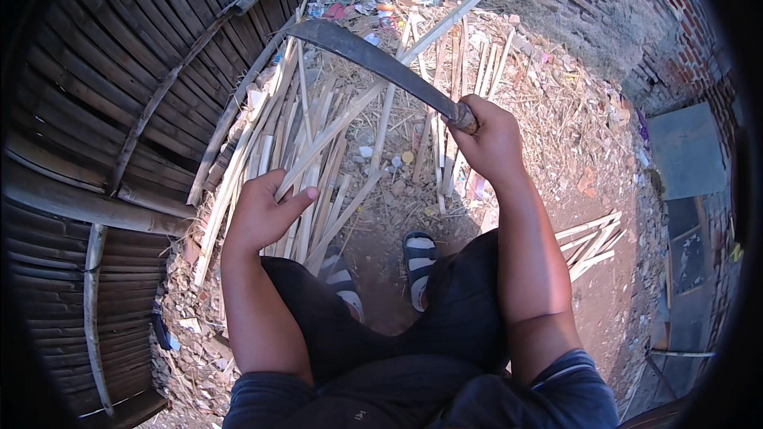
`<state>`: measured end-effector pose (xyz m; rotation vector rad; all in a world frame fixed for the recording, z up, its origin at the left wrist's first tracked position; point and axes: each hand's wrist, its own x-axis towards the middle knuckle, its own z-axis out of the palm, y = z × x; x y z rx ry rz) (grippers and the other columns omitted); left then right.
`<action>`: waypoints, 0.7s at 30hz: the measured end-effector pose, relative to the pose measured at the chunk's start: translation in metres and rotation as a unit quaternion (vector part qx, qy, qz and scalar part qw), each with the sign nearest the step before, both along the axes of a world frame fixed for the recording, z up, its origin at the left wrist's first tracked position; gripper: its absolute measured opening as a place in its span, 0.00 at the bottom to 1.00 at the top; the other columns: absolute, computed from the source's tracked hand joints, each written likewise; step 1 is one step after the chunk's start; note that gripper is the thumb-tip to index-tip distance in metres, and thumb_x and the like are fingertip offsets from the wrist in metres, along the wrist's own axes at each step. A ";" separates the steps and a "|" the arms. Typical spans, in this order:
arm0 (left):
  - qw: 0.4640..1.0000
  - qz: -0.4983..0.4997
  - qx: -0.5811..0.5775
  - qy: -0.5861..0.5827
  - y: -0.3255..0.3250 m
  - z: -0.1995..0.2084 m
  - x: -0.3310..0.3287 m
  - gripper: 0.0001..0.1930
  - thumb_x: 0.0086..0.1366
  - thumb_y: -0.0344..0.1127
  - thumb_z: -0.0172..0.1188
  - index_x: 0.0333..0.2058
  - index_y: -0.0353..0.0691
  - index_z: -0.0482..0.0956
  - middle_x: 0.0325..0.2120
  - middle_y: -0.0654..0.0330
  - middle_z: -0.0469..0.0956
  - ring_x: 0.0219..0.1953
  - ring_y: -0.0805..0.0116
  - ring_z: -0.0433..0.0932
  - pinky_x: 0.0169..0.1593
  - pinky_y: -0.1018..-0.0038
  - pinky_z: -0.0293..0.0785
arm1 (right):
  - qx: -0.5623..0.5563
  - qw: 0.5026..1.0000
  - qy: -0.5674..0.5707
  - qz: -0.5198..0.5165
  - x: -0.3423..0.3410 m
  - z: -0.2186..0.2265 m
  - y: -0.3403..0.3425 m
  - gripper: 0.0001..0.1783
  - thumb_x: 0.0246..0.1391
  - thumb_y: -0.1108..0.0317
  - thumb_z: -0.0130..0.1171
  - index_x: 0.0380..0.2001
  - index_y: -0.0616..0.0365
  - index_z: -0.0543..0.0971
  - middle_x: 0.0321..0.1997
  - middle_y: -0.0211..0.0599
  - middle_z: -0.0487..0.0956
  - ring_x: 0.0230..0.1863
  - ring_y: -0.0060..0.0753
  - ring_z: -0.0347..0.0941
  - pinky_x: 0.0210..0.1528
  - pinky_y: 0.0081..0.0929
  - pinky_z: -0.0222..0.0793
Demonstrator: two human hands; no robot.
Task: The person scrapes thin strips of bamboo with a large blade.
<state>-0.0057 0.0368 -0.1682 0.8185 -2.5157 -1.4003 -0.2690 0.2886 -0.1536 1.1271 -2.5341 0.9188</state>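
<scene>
Outdoors, the right hand (493,139) is clenched on a raised curved knife (373,59); the left hand (266,210) grips a long bamboo strip (381,87), seemingly light, stiff and splintery, above scraps on the ground (556,111).

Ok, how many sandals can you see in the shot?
2. One sandal sits left of center by the left knee, partly hidden by the leg; the other sandal lies just right of it on the dirt, between the legs.
</scene>
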 end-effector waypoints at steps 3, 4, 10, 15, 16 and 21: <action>1.000 -0.007 -0.002 0.001 -0.006 -0.008 0.004 0.17 0.66 0.42 0.74 0.31 0.35 0.80 0.19 0.71 0.68 0.25 0.81 0.64 0.29 0.74 0.63 | 0.023 0.987 0.107 0.121 0.016 0.000 -0.011 0.14 0.39 0.71 0.71 0.32 0.54 0.79 0.28 0.40 0.80 0.31 0.54 0.80 0.35 0.48 0.75; 1.000 -0.010 -0.005 0.001 -0.008 -0.010 0.005 0.17 0.66 0.42 0.74 0.31 0.35 0.80 0.20 0.71 0.68 0.25 0.81 0.64 0.29 0.74 0.63 | 0.019 0.985 0.118 0.124 0.018 0.001 -0.012 0.13 0.39 0.71 0.71 0.31 0.54 0.78 0.27 0.39 0.80 0.30 0.53 0.80 0.35 0.48 0.75; 1.000 -0.004 0.013 0.016 -0.005 -0.005 0.004 0.17 0.66 0.42 0.74 0.30 0.37 0.78 0.20 0.72 0.68 0.26 0.81 0.64 0.30 0.75 0.62 | -0.016 1.000 0.013 -0.015 -0.006 -0.001 0.004 0.12 0.49 0.65 0.72 0.36 0.55 0.82 0.32 0.45 0.84 0.34 0.55 0.82 0.37 0.46 0.75; 1.000 -0.012 -0.013 -0.008 -0.010 -0.009 0.005 0.18 0.66 0.43 0.75 0.28 0.38 0.76 0.20 0.72 0.67 0.26 0.81 0.64 0.30 0.75 0.63 | -0.053 0.995 -0.028 -0.082 -0.014 0.004 0.011 0.12 0.57 0.61 0.72 0.36 0.57 0.84 0.28 0.49 0.84 0.31 0.56 0.82 0.34 0.45 0.75; 1.000 -0.017 -0.021 -0.010 -0.010 -0.010 0.005 0.19 0.65 0.44 0.75 0.28 0.38 0.76 0.20 0.72 0.67 0.26 0.80 0.64 0.30 0.75 0.63 | -0.041 0.996 -0.047 -0.070 -0.010 0.005 0.009 0.11 0.56 0.62 0.72 0.37 0.56 0.84 0.29 0.49 0.84 0.32 0.56 0.82 0.34 0.44 0.75; 1.000 -0.002 0.023 0.007 -0.008 -0.010 0.005 0.19 0.65 0.44 0.75 0.27 0.38 0.75 0.21 0.72 0.67 0.27 0.80 0.64 0.31 0.75 0.63 | 0.018 0.992 0.076 0.104 0.008 -0.001 -0.005 0.14 0.44 0.68 0.73 0.36 0.53 0.82 0.29 0.41 0.82 0.33 0.54 0.81 0.36 0.46 0.75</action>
